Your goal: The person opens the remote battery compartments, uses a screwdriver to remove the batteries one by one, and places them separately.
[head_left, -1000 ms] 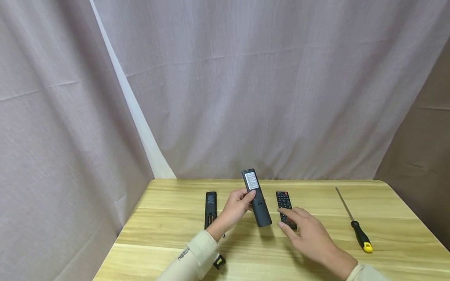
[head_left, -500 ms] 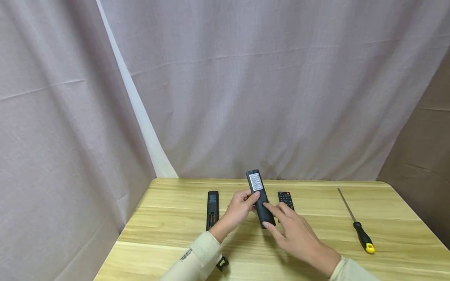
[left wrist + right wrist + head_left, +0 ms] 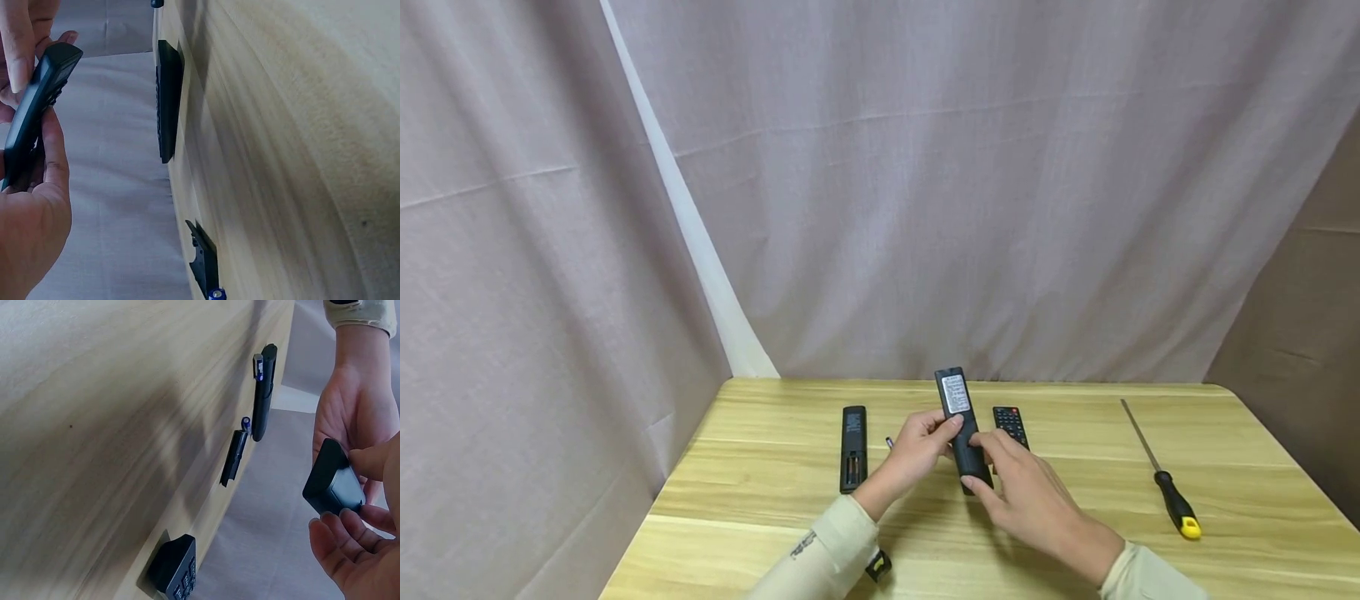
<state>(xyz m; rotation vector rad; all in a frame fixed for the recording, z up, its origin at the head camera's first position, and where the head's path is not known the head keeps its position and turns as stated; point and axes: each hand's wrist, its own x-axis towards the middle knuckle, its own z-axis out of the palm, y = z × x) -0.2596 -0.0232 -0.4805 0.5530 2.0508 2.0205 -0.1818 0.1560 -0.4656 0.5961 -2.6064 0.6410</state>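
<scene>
My left hand holds a long black remote above the table, its back with a white label facing up. The left thumb and fingers grip its middle. My right hand pinches the remote's near end, thumb on top and fingers underneath. In the right wrist view the remote's end sits between my right thumb and curled fingers, with the left hand behind it. The left wrist view shows the remote edge-on in my left hand.
A second black remote lies to the left with its battery bay open. A small battery and a loose cover lie beside it. A small buttoned remote lies right of my hands. A yellow-tipped screwdriver lies far right on the wooden table.
My right hand left the small buttoned remote, moved left and took the near end of the held remote. The left hand shifted the remote slightly right.
</scene>
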